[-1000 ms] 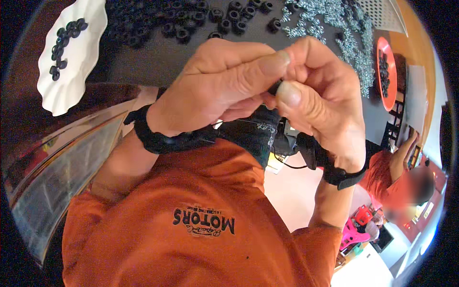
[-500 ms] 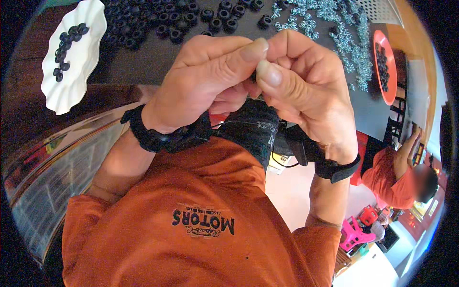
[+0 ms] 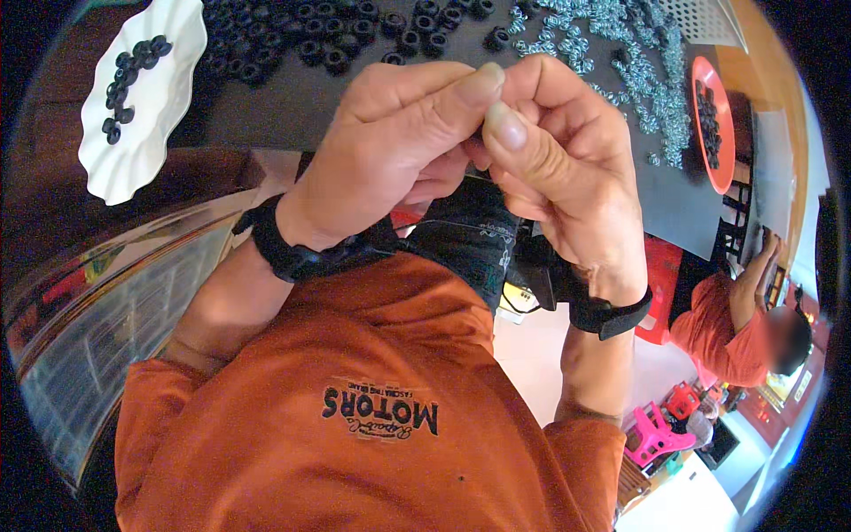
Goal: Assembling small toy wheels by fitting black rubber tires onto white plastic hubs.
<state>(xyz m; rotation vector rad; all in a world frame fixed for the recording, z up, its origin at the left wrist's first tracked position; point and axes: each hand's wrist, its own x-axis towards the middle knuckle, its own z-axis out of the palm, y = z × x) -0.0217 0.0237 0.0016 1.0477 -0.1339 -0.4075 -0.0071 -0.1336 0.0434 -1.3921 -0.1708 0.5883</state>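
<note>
My left hand (image 3: 390,146) and my right hand (image 3: 567,151) meet at the fingertips in front of me, above the near edge of the dark table. Both are closed in a pinch, thumbs almost touching. Whatever sits between the fingers is hidden; only a dark spot shows under the thumbs. Just beyond my hands lie many loose black ring-shaped parts (image 3: 335,60), thick and round with a hole. To their right spreads a heap of small shiny metal springs (image 3: 634,66).
At the left, a white wavy-edged dish (image 3: 160,124) carries several black ring-shaped parts. An orange plate (image 3: 726,133) with small dark pieces stands at the right edge, near a white perforated tray (image 3: 709,19). Farther right is another person (image 3: 722,332) in an orange shirt. A pink plastic stool (image 3: 656,436) stands on the floor.
My hands stay pinched together, with a slight shift of the fingers and wrists. The white dish and the black parts appear moved a little in view.
</note>
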